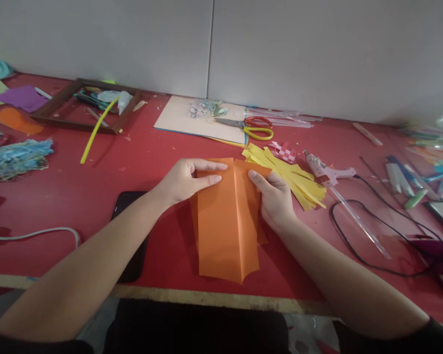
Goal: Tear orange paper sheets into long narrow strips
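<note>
We'd call the orange paper (pixel 219 221) light, bendy, easily creased, with fingers of left hand (pixel 186 182) and right hand (pixel 276 199) gripping its upper sides, good holds off the fold.

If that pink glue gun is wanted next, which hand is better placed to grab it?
Probably the right hand: the pink glue gun lies on that side, beyond the yellow strips. The left hand is farther away, across the orange paper. Both hands grip that paper.

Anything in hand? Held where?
Yes, creased orange paper: the left hand has its upper left side, the right hand its upper right side, with that thumb on the front face.
</note>
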`<state>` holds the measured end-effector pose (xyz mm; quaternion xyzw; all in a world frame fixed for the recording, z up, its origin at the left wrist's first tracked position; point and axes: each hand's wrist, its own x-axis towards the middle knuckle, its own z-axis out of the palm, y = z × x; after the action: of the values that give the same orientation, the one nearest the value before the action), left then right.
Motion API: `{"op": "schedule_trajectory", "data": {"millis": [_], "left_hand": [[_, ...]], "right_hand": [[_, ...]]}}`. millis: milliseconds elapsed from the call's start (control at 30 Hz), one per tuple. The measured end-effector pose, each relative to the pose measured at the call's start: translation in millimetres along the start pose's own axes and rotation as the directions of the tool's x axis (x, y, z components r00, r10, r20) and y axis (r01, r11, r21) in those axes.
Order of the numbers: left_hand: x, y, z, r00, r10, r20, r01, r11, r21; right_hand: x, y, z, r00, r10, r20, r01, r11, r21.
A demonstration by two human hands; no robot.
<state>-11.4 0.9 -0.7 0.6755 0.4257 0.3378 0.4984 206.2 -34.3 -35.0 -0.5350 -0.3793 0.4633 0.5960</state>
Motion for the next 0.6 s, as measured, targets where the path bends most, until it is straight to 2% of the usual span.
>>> {"op": "schedule_trajectory", "data": {"millis": [200, 600], "left_hand": [[1.8, -2.6, 2.0, 0.999, 0.043, -0.027, -0.043, 0.999, 0.003], [2.1, -3.5, 3.2, 0.999, 0.019, -0.039, -0.02, 1.0, -0.015]], "right_hand": [[0.6, 1.3, 1.9, 1.0, 0.013, -0.016, -0.012, 0.997, 0.072], [0.2, 2.6, 1.3, 0.999, 0.026, -0.029, -0.024, 0.996, 0.089]]}}
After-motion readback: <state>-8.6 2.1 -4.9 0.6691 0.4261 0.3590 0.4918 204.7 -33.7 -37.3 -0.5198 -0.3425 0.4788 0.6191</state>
